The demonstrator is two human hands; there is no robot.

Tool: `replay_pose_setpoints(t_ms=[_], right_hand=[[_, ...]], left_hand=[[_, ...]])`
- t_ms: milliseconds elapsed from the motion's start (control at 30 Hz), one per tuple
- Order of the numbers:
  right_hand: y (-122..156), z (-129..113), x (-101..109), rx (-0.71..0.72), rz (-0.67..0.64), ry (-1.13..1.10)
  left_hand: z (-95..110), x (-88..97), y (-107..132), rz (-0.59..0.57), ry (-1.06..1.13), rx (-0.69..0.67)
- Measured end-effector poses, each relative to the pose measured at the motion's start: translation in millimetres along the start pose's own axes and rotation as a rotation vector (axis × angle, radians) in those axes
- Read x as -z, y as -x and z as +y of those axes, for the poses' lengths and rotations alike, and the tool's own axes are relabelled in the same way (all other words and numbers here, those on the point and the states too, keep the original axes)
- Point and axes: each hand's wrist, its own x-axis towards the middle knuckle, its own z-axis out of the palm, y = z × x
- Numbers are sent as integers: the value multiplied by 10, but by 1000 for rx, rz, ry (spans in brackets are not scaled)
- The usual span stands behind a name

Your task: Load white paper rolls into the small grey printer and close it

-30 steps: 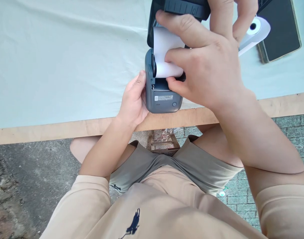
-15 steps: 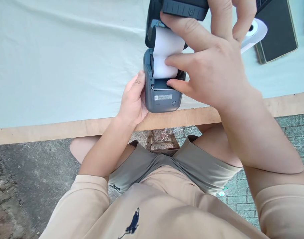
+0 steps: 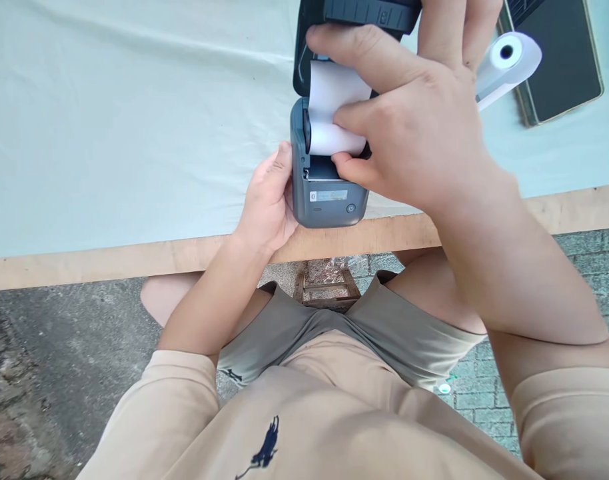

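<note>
A dark grey handheld label printer (image 3: 329,213) is held over the table's front edge, its black lid (image 3: 367,15) swung up. My left hand (image 3: 269,200) is closed around the printer's left side, thumb along the casing. Inside the compartment sits a white paper roll (image 3: 337,139), with a loose stretch of paper rising toward the lid. My right hand (image 3: 414,120) reaches over from the right. Its thumb and index finger grip the roll at the front and top, while another finger rests against the lid. The roll's right end is hidden behind these fingers.
To the right, another white paper roll (image 3: 504,57) with a loose tail lies beside a dark phone-like slab (image 3: 559,60). A pale cloth (image 3: 134,133) covers the table, whose bare wooden edge (image 3: 109,257) runs across in front of my lap.
My right thumb and index finger have shifted slightly on the roll, and the other finger has slid left across the lid. The printer has moved very slightly right.
</note>
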Motion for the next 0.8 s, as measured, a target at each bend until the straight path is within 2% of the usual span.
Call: replay_pose_setpoints(t_ms=[100,233,333,433,500,600,667,800], right_hand=[[-1,73,0,104,-35,-35],[10,97,88,126,-126,-61],[78,134,193,175,23,-122],[197,238,230,188,165,-346],[280,324,180,99,199,-622],[364,433,27,-169,301,-960],[380,494,-77,-303,326,-1065],[377,646,-247,-490,275,-1130]], left_hand=[[1,14,-1,3,-24,6],[1,28,-3,34,-69,22],[-14,48,-16,35,-61,12],[-33,79,-35,11,-31,-13],[-37,93,-42,-6,-20,-19],[-24,88,-41,-13,-20,-1],[-8,73,-35,-9,-27,16],[13,55,-29,-11,-44,33]])
